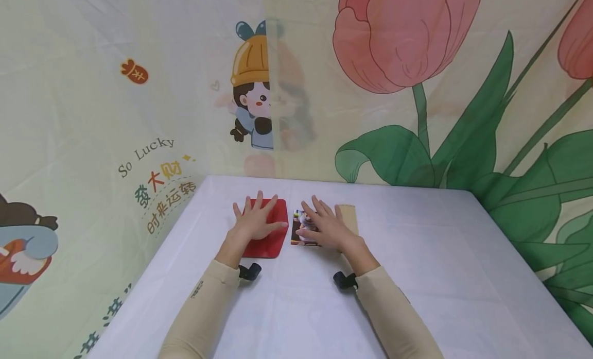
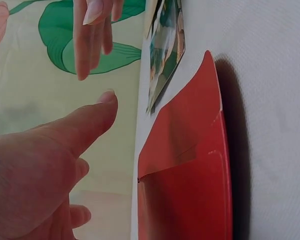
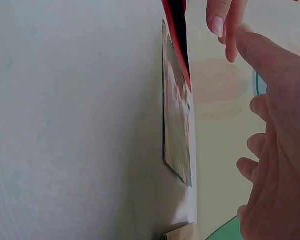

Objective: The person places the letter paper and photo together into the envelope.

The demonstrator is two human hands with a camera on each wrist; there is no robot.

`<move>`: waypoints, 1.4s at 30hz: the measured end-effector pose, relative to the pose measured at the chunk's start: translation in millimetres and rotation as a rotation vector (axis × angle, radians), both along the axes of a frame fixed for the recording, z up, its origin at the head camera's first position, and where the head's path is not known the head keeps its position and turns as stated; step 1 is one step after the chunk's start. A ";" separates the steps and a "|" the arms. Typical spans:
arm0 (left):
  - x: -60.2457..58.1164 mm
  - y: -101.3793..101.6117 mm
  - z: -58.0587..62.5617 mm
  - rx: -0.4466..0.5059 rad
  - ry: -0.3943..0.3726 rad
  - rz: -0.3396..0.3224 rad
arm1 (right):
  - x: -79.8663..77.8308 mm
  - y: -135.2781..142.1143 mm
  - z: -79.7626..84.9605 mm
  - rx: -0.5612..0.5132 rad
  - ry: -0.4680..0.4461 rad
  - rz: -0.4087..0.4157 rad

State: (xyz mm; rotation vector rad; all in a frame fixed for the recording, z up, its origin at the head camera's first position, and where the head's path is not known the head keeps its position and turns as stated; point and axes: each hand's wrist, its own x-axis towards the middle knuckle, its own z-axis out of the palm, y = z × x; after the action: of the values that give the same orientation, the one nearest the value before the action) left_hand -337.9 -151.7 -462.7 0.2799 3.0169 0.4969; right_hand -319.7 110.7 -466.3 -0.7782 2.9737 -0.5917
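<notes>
From where I stand, the photo lies on the table, with the red envelope just left of it and a tan piece just right, probably set apart so each is easily reached. The right hand hovers over the photo, the left hand left of it; both hands' fingers are spread, gripping nothing, perhaps simply resting between grips.

Long beige sleeves, small dark print on the left one (unreadable from here), stubby black wrist-worn devices.
</notes>
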 end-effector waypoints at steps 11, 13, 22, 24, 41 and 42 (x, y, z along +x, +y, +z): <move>6.9 -1.8 8.0 -0.015 -0.088 -0.015 | 3.9 -10.1 -3.0 0.032 -0.010 0.021; 7.6 -3.0 9.2 -0.015 -0.094 -0.017 | 5.8 -12.9 -3.9 0.011 -0.017 0.038; 14.2 -8.5 20.1 0.008 -0.195 -0.038 | 13.4 -23.3 -4.9 0.047 -0.031 0.059; 14.9 -9.4 21.6 0.015 -0.222 -0.044 | 14.3 -25.0 -4.3 0.044 -0.036 0.070; 10.3 -18.5 12.8 -0.022 -0.263 -0.114 | 14.8 -40.3 -8.6 0.008 -0.090 0.140; 10.5 -18.4 12.8 -0.027 -0.264 -0.117 | 14.7 -41.6 -9.3 0.009 -0.093 0.145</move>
State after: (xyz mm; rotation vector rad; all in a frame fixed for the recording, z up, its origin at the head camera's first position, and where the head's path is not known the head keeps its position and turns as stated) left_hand -327.4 -170.1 -449.9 0.3564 2.7313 0.4446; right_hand -305.0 69.0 -475.6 -0.9284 2.8044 -0.5897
